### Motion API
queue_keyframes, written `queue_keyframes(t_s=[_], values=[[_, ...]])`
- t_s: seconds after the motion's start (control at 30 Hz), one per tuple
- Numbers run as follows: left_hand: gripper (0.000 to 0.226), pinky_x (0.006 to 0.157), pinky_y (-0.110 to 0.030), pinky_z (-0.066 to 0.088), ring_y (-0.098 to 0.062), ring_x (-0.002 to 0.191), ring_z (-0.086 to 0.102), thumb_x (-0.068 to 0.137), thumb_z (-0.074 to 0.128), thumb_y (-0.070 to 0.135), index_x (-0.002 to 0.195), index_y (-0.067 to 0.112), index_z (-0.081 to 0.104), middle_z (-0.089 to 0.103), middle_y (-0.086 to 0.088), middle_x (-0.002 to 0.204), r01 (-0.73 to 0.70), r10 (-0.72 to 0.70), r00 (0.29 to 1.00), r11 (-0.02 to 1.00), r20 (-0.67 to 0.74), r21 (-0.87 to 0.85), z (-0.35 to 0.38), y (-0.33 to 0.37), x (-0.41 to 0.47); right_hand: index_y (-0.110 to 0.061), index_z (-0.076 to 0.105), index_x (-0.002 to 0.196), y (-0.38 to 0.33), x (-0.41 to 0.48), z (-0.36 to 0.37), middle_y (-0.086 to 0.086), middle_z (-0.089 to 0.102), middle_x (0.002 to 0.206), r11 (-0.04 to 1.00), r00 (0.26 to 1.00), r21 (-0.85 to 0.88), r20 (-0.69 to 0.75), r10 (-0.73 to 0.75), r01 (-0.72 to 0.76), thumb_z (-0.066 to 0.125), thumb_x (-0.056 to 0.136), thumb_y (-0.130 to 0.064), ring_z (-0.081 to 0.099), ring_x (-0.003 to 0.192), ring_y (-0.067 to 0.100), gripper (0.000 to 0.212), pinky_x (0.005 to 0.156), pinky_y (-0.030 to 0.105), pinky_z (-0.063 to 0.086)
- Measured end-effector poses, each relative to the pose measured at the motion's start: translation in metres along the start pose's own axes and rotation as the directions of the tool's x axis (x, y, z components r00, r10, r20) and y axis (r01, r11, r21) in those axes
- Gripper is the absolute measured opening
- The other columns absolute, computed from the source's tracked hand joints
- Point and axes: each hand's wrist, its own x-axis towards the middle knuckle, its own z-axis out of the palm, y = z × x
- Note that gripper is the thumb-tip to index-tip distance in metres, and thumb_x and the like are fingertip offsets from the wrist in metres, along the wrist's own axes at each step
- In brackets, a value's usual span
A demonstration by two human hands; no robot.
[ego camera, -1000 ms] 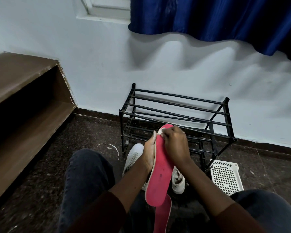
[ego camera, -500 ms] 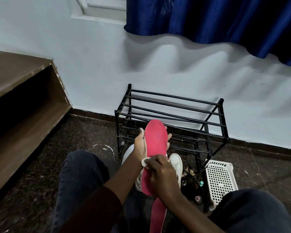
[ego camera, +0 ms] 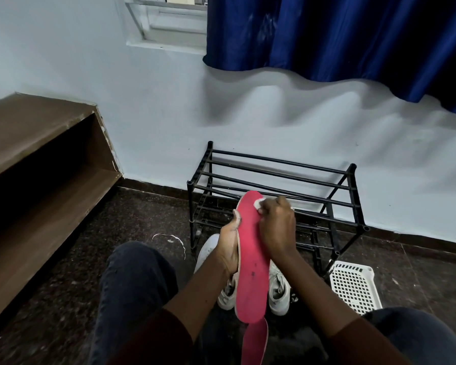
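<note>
I hold a pink insole (ego camera: 250,264) upright in front of me, toe end up. My left hand (ego camera: 229,248) grips its left edge from behind. My right hand (ego camera: 275,227) pinches a small white cloth (ego camera: 258,204) and presses it on the insole near the toe. A second pink insole (ego camera: 254,343) lies lower, between my knees. Two white sneakers (ego camera: 278,293) stand on the floor behind the insole, partly hidden by it.
A black metal shoe rack (ego camera: 274,177) stands against the white wall just beyond my hands. A white perforated basket (ego camera: 356,288) lies on the floor at the right. A brown wooden shelf (ego camera: 37,159) fills the left. A blue curtain (ego camera: 340,40) hangs above.
My right hand slid the cloth from the toe down to the middle of the insole and has now moved back up to the toe. The left hand kept its hold.
</note>
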Motion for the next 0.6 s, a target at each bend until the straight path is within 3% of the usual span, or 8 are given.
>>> queue_keyframes(t_s=[0.2,0.3,0.37,0.47,0.6], values=[[0.085,0.079,-0.032,0.056,-0.026,0.085,0.069,0.089,0.023,0.065,0.104,-0.005,0.068,0.068,-0.019,0.102,0.015,-0.015,1.000,1.000,-0.012,0.006,-0.001,0.006,0.003,-0.005,0.072,0.078,-0.001,-0.054,-0.001,0.016,0.060,0.076,0.998,0.997,0.057,0.069,-0.045,0.041,0.063,0.065,0.012,0.058,0.066,0.032,0.023,0.059,0.034,0.047],[0.069,0.084,-0.034,0.052,-0.024,0.083,0.068,0.090,0.029,0.059,0.107,0.003,0.064,0.067,-0.014,0.096,0.016,-0.015,0.999,1.000,-0.033,0.012,0.002,-0.002,0.000,-0.002,0.071,0.080,-0.001,-0.038,-0.001,0.017,0.060,0.077,0.998,0.996,0.047,0.071,-0.047,0.044,0.063,0.069,0.009,0.058,0.069,0.034,0.018,0.064,0.036,0.048],[0.065,0.082,-0.035,0.051,-0.024,0.082,0.070,0.094,0.024,0.056,0.104,0.007,0.067,0.070,-0.014,0.094,0.024,-0.023,1.000,0.999,-0.018,0.032,0.007,-0.007,-0.004,0.000,0.070,0.081,0.001,-0.017,0.000,0.018,0.059,0.077,0.999,0.999,0.026,0.029,-0.045,0.044,0.061,0.071,0.009,0.057,0.069,0.035,0.016,0.063,0.037,0.046],[0.065,0.072,-0.033,0.057,-0.024,0.084,0.071,0.096,0.020,0.056,0.117,0.009,0.058,0.072,-0.013,0.096,0.033,-0.032,0.999,0.997,-0.018,0.074,0.009,-0.008,-0.007,0.001,0.069,0.088,0.005,0.011,0.002,0.019,0.058,0.083,0.999,0.999,0.035,-0.038,-0.004,0.005,0.059,0.079,0.006,0.057,0.073,0.035,0.014,0.064,0.033,0.044],[0.068,0.072,-0.035,0.059,-0.026,0.084,0.070,0.095,0.021,0.058,0.111,0.006,0.062,0.071,-0.015,0.096,-0.023,0.023,1.000,0.998,-0.010,0.053,0.002,0.002,-0.003,-0.001,0.068,0.101,0.006,0.006,0.004,0.017,0.058,0.095,0.991,0.996,0.103,0.005,0.090,-0.090,0.056,0.086,0.000,0.057,0.084,0.030,0.019,0.072,0.026,0.038]])
